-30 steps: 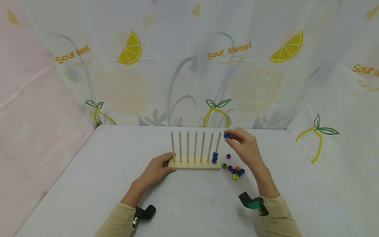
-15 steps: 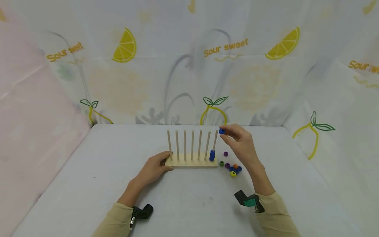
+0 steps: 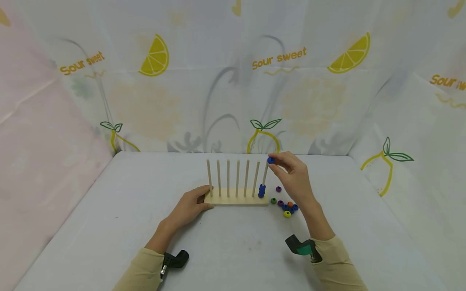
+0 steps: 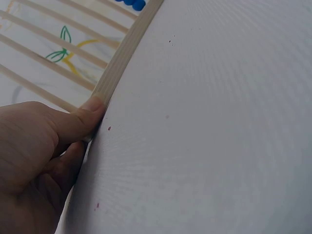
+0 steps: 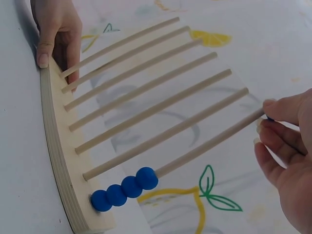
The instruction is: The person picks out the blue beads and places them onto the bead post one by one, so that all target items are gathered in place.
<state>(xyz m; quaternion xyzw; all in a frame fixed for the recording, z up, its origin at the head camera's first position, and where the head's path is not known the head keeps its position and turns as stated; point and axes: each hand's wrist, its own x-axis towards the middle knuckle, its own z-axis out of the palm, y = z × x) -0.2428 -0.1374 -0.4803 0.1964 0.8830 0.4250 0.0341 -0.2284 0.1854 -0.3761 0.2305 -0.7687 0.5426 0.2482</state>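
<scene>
A wooden peg board (image 3: 236,201) with a row of several upright pegs stands on the white table. Its left end is gripped by my left hand (image 3: 187,208); in the left wrist view the thumb (image 4: 91,108) presses along the edge of the base. My right hand (image 3: 294,178) pinches a blue bead (image 3: 271,160) between thumb and fingertips, right at the top of the rightmost peg (image 5: 209,143). Fingers hide most of that bead in the right wrist view. Several blue beads (image 5: 130,187) are stacked at the bottom of the same peg; the other pegs are bare.
Just right of the board lie several loose beads: a green one (image 3: 273,201), a yellow one (image 3: 287,214), an orange one (image 3: 290,204), a purple one (image 3: 278,189) set apart behind, and blue ones. Printed cloth (image 3: 204,101) hangs behind and beside the table.
My right hand has moved left with the blue bead, from beside the rightmost peg to its tip. The left hand keeps its grip on the board. The head view has shifted slightly.
</scene>
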